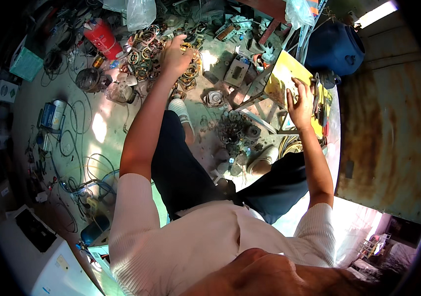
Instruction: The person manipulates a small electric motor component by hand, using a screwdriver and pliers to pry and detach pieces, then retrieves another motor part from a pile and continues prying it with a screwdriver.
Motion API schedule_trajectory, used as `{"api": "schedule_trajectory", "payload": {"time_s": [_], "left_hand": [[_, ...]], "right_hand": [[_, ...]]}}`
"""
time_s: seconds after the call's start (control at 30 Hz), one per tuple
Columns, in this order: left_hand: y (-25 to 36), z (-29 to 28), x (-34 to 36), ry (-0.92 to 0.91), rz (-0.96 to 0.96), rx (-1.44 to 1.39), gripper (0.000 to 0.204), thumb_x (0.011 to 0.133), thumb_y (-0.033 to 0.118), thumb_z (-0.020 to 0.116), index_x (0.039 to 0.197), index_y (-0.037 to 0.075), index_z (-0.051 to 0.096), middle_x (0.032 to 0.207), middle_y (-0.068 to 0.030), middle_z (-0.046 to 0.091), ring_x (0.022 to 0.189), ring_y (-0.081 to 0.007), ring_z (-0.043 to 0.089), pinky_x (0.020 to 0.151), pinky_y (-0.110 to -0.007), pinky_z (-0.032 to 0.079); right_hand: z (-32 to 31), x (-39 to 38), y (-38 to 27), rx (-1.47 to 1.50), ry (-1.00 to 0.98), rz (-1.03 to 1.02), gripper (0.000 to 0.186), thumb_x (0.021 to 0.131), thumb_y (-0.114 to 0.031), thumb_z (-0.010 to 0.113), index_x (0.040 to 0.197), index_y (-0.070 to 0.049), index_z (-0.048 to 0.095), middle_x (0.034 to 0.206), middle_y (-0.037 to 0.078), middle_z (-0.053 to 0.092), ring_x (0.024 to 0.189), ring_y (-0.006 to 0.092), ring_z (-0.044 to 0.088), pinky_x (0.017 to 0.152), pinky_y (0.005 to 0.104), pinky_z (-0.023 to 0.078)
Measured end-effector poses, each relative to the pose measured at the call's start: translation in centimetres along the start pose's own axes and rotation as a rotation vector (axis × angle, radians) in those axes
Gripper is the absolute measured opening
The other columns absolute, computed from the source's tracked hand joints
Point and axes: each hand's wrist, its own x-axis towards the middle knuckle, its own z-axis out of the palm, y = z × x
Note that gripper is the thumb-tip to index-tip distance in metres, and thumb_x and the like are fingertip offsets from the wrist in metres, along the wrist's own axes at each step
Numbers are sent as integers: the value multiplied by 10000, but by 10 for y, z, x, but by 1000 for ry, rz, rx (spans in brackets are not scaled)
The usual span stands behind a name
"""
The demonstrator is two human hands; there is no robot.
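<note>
My left hand reaches out over a heap of ring-shaped wound coils, far and left of centre. Its fingers and thumb are apart, with a yellowish coil in the gap; no closed grip on it shows. My right hand hovers by a yellow board that tops a small metal-legged stand, thumb and fingers spread. Whether its fingertips touch the board is hard to tell. Beside that hand, several dark-handled tools lie on a yellow surface.
A red bucket stands behind the heap. Motor parts and a square metal piece lie between my feet. Loose cables cover the floor at left. A blue barrel and a rusty panel bound the right side.
</note>
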Motion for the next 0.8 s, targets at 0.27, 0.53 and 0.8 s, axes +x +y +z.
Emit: {"api": "schedule_trajectory", "payload": {"time_s": [0.27, 0.53, 0.8], "left_hand": [[86, 60, 27, -1, 31, -654, 452, 864, 165, 631, 1285, 41, 522, 1276, -195, 521, 1193, -310, 528, 980, -385, 440], [139, 67, 28, -145, 241, -572, 370, 896, 99, 617, 1253, 46, 537, 1228, -168, 557, 1046, -258, 596, 880, -364, 470], [115, 101, -11, -625, 467, -158, 410, 873, 285, 633, 1212, 63, 571, 1304, -83, 493, 1201, -277, 487, 1094, -556, 253]], "right_hand": [[188, -49, -82, 461, -437, 70, 354, 810, -158, 686, 1158, -118, 630, 1135, 125, 576, 1096, 328, 536, 941, 425, 407], [483, -129, 58, 520, -278, 1306, 400, 846, -359, 646, 1127, -76, 672, 1152, 146, 675, 1103, 302, 629, 923, 419, 480], [500, -44, 85, 93, -411, 1568, 510, 853, -481, 600, 1221, -129, 617, 1195, 128, 650, 1114, 299, 611, 938, 410, 467]]}}
